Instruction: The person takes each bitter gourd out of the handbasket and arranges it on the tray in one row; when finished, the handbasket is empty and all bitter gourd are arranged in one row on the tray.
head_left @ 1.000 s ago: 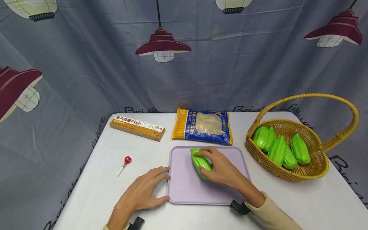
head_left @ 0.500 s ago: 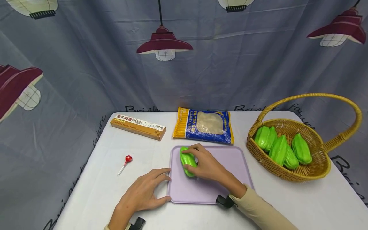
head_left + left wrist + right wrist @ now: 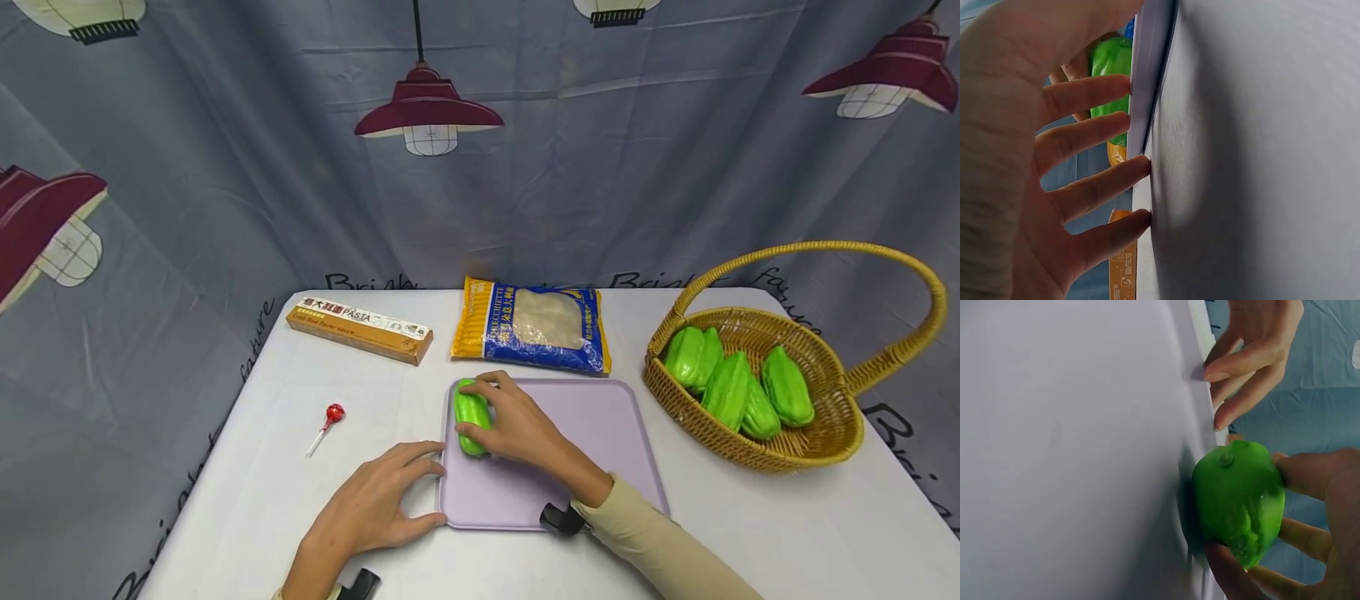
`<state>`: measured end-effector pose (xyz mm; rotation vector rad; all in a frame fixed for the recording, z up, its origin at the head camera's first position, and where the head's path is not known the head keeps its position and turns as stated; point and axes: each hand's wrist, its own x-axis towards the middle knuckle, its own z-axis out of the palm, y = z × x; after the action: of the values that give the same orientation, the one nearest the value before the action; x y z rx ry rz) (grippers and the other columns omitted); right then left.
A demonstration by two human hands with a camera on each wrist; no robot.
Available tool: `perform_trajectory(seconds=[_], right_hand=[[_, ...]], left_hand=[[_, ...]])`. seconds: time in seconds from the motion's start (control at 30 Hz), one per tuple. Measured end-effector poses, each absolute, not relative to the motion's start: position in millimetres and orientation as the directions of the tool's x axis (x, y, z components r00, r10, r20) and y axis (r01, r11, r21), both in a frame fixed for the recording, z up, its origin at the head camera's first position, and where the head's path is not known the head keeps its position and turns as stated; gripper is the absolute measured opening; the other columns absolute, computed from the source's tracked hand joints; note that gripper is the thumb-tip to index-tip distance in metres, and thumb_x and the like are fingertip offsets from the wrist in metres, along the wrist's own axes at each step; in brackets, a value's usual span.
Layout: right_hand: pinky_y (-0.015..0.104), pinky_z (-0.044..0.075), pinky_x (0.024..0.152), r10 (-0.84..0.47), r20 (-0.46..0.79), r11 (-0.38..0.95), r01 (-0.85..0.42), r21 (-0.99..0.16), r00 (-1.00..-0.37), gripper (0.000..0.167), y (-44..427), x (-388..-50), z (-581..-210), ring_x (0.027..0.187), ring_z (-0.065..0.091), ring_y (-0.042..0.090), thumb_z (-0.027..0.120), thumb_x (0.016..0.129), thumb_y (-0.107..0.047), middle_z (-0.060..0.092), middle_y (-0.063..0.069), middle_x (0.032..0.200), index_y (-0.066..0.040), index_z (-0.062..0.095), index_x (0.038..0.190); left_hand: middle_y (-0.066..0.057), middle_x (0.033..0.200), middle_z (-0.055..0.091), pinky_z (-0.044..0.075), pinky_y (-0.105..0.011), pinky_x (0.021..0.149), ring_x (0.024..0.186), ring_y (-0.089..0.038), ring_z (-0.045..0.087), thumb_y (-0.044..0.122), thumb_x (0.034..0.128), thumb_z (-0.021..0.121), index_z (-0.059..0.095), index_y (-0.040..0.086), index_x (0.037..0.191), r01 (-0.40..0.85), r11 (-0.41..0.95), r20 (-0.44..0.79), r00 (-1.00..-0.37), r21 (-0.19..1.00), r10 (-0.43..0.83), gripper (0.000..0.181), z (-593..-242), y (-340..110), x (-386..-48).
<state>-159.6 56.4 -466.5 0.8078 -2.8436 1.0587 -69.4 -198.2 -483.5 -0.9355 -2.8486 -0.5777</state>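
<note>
A purple tray point(image 3: 555, 467) lies on the white table. On its left part, near the back left corner, is a green ridged fruit point(image 3: 472, 419), gripped by the right hand point(image 3: 517, 425) between thumb and fingers. The right wrist view shows the thumb and fingertips around the fruit point(image 3: 1238, 497), which sits at the tray surface. The left hand point(image 3: 375, 500) touches the tray's left edge with spread fingertips and thumb; in the left wrist view the fingers of the left hand point(image 3: 1085, 144) are fairly straight, at the tray's rim point(image 3: 1150, 62).
A wicker basket point(image 3: 682, 417) with several green fruits point(image 3: 726, 392) stands on the right. Behind the tray lies a blue and yellow pasta bag point(image 3: 532, 325). A pasta box point(image 3: 360, 329) is at the back left, with a red lollipop point(image 3: 334, 413) in front of it.
The right hand has moved left across the tray with the green fruit, which now sits near the left edge and points more straight back. The left hand has stayed at the tray's edge.
</note>
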Motion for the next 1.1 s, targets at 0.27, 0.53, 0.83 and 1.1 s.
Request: perform_trajectory(seconds=[0.27,0.53,0.83,1.1], right_hand=[[0.054,0.06,0.094,-0.453,0.115,0.669,-0.422,-0.611,-0.884,0.06,56.5,-159.3,-463.1,0.116,0.067,0.034,0.084,0.093,-0.047,0.057,0.016,0.149,-0.024,0.067,0.145],[0.048,0.061,0.089,-0.453,0.11,0.671,-0.419,-0.611,-0.885,0.061,65.8,-157.7,-459.4,0.107,0.07,0.028,0.08,0.095,-0.047,0.056,0.015,0.151,-0.022,0.065,0.149],[0.042,0.062,0.082,-0.411,0.135,0.695,-0.406,-0.593,-0.902,0.06,96.8,-151.7,-452.0,0.105,0.07,0.027,0.082,0.096,-0.041,0.06,0.012,0.147,-0.019,0.064,0.149],[0.044,0.064,0.087,-0.352,0.209,0.697,-0.404,-0.592,-0.912,0.059,136.2,-148.1,-440.5,0.108,0.072,0.032,0.082,0.097,-0.038,0.061,0.01,0.146,-0.017,0.064,0.149]], left_hand=[[0.007,0.149,0.064,0.057,-0.036,0.108,0.135,-0.014,0.062,0.055,0.0819,0.09,0.075,0.029,0.12,0.609,0.727,0.237,-0.793,0.316,0.561,0.048,-483.4,-196.5,-71.3],[0.006,0.148,0.065,0.057,-0.038,0.108,0.135,-0.015,0.062,0.056,0.0823,0.09,0.076,0.028,0.119,0.609,0.726,0.23,-0.793,0.319,0.564,0.048,-483.0,-196.1,-71.4],[0.007,0.149,0.064,0.056,-0.038,0.11,0.136,-0.015,0.062,0.057,0.0826,0.09,0.077,0.028,0.119,0.599,0.732,0.212,-0.8,0.324,0.561,0.049,-483.6,-196.5,-69.0],[0.008,0.148,0.065,0.057,-0.036,0.108,0.135,-0.014,0.062,0.055,0.0819,0.09,0.076,0.029,0.119,0.607,0.734,0.232,-0.794,0.305,0.561,0.047,-484.9,-197.4,-68.2]])
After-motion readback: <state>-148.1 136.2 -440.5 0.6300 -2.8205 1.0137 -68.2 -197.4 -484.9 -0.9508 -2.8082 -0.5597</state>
